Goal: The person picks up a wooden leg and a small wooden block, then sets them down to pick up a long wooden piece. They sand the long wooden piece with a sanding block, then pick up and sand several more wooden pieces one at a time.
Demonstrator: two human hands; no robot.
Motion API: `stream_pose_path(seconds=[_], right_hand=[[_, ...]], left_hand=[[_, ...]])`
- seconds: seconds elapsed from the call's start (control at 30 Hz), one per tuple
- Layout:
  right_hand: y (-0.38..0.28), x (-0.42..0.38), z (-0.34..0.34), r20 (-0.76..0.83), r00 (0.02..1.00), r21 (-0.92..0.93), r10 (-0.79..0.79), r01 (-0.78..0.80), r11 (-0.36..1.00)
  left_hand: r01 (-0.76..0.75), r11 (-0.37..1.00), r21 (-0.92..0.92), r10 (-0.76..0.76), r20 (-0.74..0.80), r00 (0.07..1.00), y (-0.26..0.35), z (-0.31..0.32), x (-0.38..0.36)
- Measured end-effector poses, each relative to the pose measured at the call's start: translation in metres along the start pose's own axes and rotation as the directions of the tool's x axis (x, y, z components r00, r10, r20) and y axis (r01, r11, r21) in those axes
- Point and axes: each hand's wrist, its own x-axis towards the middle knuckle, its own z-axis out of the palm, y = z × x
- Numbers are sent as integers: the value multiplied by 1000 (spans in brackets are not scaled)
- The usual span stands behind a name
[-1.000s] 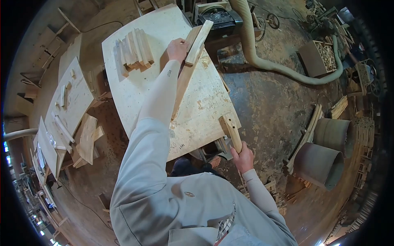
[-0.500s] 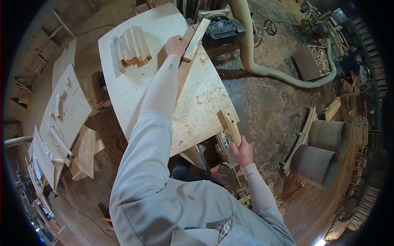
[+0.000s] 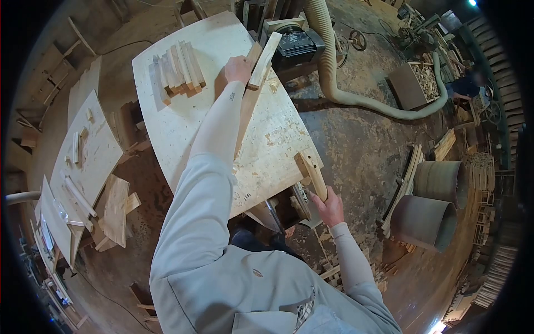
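Wood Piece Held at Worktable Corner

The right hand [image 3: 332,207] is seen closed around the lower end of a holed wooden piece [image 3: 315,178], right of centre in the frame; its upper end is positioned at the lower right corner of the tabletop [image 3: 189,119]. The left hand [image 3: 238,69], upper centre, is placed with fingers folded beside a long board [image 3: 250,108]; whether the board is gripped cannot be told. A pale block [image 3: 265,61] is noted just right of that hand. Stacked wooden strips [image 3: 181,67] are observed at upper left.
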Motion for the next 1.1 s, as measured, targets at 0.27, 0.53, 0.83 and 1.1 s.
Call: stream_pose_path(seconds=[0.27,0.53,0.83,1.1], right_hand=[[-7,0,-11,49,996,-31,78,-77,997],[-15,-1,-21,72,993,-15,91,-90,996],[-35,-1,-36,96,988,-33,122,-119,992],[-28,-1,-32,128,980,-93,152,-140,986]], left_hand=[[60,977,-205,-57,19,998,12,-17,-5],[-228,972,-61,229,5,974,7,-45,-12],[86,989,-122,-71,123,990,-11,-5,3],[109,980,-164,-86,144,986,-9,18,35]])
